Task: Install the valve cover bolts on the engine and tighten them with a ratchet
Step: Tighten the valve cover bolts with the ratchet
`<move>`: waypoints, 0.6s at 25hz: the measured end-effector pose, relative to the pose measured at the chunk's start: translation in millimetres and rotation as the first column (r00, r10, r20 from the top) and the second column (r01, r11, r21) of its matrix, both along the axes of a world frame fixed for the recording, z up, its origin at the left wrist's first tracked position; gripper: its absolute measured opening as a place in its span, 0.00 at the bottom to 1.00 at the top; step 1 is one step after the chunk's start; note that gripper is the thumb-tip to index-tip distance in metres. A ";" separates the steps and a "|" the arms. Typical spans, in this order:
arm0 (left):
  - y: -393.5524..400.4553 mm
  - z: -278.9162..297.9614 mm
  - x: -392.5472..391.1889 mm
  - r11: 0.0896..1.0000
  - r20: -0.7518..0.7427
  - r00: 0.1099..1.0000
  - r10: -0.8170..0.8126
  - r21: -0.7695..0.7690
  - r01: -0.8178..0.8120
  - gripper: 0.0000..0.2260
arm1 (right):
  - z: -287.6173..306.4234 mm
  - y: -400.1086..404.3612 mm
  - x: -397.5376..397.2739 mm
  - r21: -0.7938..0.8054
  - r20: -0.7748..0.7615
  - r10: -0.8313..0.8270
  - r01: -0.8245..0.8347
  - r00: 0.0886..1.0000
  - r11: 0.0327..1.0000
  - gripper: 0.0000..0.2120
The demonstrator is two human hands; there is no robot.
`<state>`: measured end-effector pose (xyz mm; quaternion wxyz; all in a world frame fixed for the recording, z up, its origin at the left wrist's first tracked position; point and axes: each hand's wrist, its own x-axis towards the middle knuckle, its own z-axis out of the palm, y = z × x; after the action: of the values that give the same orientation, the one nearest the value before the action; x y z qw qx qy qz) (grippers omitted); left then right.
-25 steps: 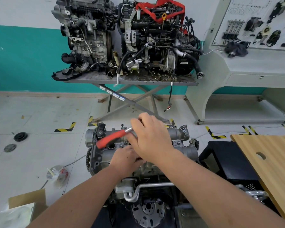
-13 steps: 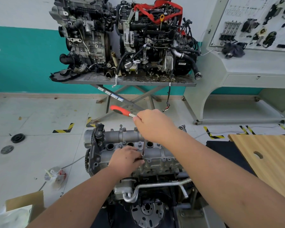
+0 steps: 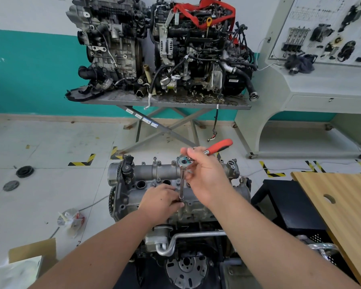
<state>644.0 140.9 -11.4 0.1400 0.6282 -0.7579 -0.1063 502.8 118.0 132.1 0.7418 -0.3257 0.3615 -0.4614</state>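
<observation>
Engine [image 3: 154, 190] sat low in front of the person, valve cover side up, with open plug holes along the top. Ratchet [image 3: 198, 155] was above the engine's far edge: red handle [image 3: 220, 146] pointed away to the right, chrome head [image 3: 183, 161] faced up, long extension bar [image 3: 181, 184] ran down from the head toward the cover. Right hand [image 3: 204, 174] was curled round the ratchet just beside the head, fingers wrapped over the shank, thumb and fingertip above the head. Left hand [image 3: 161, 200] lay on the near side of the engine's cover, fingers bent and pinching the lower end of the extension bar where it met the cover. The bolt under the socket was hidden by those fingers; could not tell if it was seated. Small bolts [image 3: 154, 158] stood along the engine's far rail.

Beyond the engine, two other engines [image 3: 161, 49] sat on a grey scissor stand [image 3: 165, 103] against a teal and white wall. Right of the engine was a wooden tabletop [image 3: 342, 197] with a round hole, and a black crate [image 3: 288, 205] between them. Behind that, a pale display console [image 3: 321, 80] with parts mounted on its panel. Left of the engine, on the tiled floor: crumpled plastic bag [image 3: 71, 221], two dark round discs [image 3: 25, 171], cardboard box [image 3: 32, 250] at the near left corner. Yellow-black tape marks [image 3: 82, 160] were on the floor beyond the engine.
</observation>
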 end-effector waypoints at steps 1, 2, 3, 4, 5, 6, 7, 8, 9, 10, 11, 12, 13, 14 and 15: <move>-0.1 0.0 0.0 1.000 0.005 1.000 -0.004 -0.009 0.004 0.14 | -4.7 5.6 0.9 -0.105 -0.041 -0.065 0.061 0.997 0.993 0.12; 0.0 0.1 0.3 1.000 0.006 1.000 -0.011 -0.018 0.011 0.14 | -10.7 11.8 2.4 -0.241 -0.134 -0.140 0.105 0.981 0.965 0.09; 0.3 0.3 0.7 0.999 -0.002 1.000 -0.018 -0.032 0.018 0.15 | -17.0 18.9 3.9 -0.400 -0.238 -0.231 0.121 0.944 0.909 0.07; 0.3 0.5 0.2 0.998 -0.018 1.000 -0.025 -0.063 0.024 0.16 | -24.1 24.5 4.5 -0.577 -0.316 -0.328 0.094 0.890 0.811 0.08; 1.7 1.1 -0.7 0.993 -0.033 0.999 -0.035 -0.113 0.031 0.16 | -32.8 27.8 4.7 -0.743 -0.341 -0.431 0.042 0.836 0.668 0.10; 3.6 0.5 -1.0 0.984 -0.037 0.999 -0.039 -0.177 0.032 0.16 | -40.1 28.3 4.5 -0.862 -0.317 -0.518 -0.014 0.794 0.507 0.11; 3.4 1.4 -3.1 0.972 -0.029 0.999 -0.039 -0.235 0.032 0.14 | -43.4 25.8 2.6 -0.930 -0.297 -0.583 -0.090 0.756 0.357 0.11; 3.1 1.5 -4.3 0.963 -0.027 0.999 -0.035 -0.269 0.027 0.14 | -43.8 22.2 0.9 -0.955 -0.291 -0.641 -0.177 0.711 0.237 0.10; 2.4 2.1 -5.6 0.959 -0.046 0.999 -0.022 -0.282 0.008 0.15 | -41.5 17.2 -0.6 -0.952 -0.292 -0.692 -0.267 0.660 0.147 0.09; 1.3 1.2 -6.1 0.957 -0.074 0.997 -0.011 -0.291 -0.011 0.16 | -37.4 11.9 -2.4 -0.931 -0.300 -0.729 -0.355 0.615 0.084 0.09; 0.5 0.1 -6.1 0.954 -0.074 0.997 0.001 -0.299 -0.023 0.17 | -32.3 7.6 -4.4 -0.900 -0.320 -0.751 -0.433 0.578 0.050 0.09; 0.1 -1.4 -5.0 0.958 -0.052 0.999 0.001 -0.287 -0.016 0.17 | -27.0 4.1 -5.3 -0.864 -0.349 -0.765 -0.501 0.541 0.040 0.10; 0.6 -1.3 -4.2 0.970 -0.043 0.999 -0.013 -0.242 0.002 0.16 | -21.6 2.3 -5.7 -0.826 -0.384 -0.776 -0.562 0.500 0.047 0.12; 1.7 -0.6 -3.1 0.981 -0.057 0.998 -0.032 -0.192 0.020 0.14 | -17.0 1.8 -5.1 -0.788 -0.421 -0.784 -0.613 0.457 0.066 0.13; 2.8 0.5 -2.4 0.986 -0.070 0.997 -0.033 -0.167 0.021 0.11 | -13.0 2.4 -4.0 -0.751 -0.454 -0.789 -0.654 0.413 0.090 0.15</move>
<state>641.6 143.7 -10.9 0.2177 0.5997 -0.7671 -0.0672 498.8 120.4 119.1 -0.0685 -0.8866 0.2936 -0.3507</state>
